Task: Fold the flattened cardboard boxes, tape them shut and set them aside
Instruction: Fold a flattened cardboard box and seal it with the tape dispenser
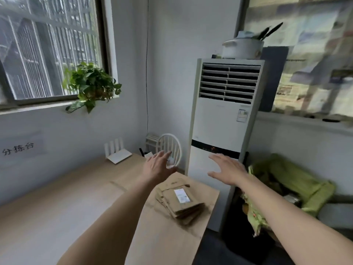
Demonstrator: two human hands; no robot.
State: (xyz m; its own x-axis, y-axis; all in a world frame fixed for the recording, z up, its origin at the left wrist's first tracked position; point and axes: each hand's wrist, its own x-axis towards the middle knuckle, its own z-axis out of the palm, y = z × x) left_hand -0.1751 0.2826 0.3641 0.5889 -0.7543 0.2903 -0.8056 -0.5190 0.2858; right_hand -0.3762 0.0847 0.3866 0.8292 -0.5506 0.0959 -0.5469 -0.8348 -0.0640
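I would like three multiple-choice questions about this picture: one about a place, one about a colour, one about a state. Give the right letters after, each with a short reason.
1. Where does the stack of flattened cardboard boxes lie?
A. on the windowsill
B. on the table, near its right edge
C. on top of the air conditioner

2. What colour is the router at the far end of the table?
A. white
B. black
C. red

3. How are the left hand and right hand?
A. both gripping a box
B. one holding tape
C. both open, holding nothing

Answers:
1 B: the stack rests on the tabletop beside the air conditioner.
2 A: its body and antennas are white.
3 C: the fingers are spread above the stack.
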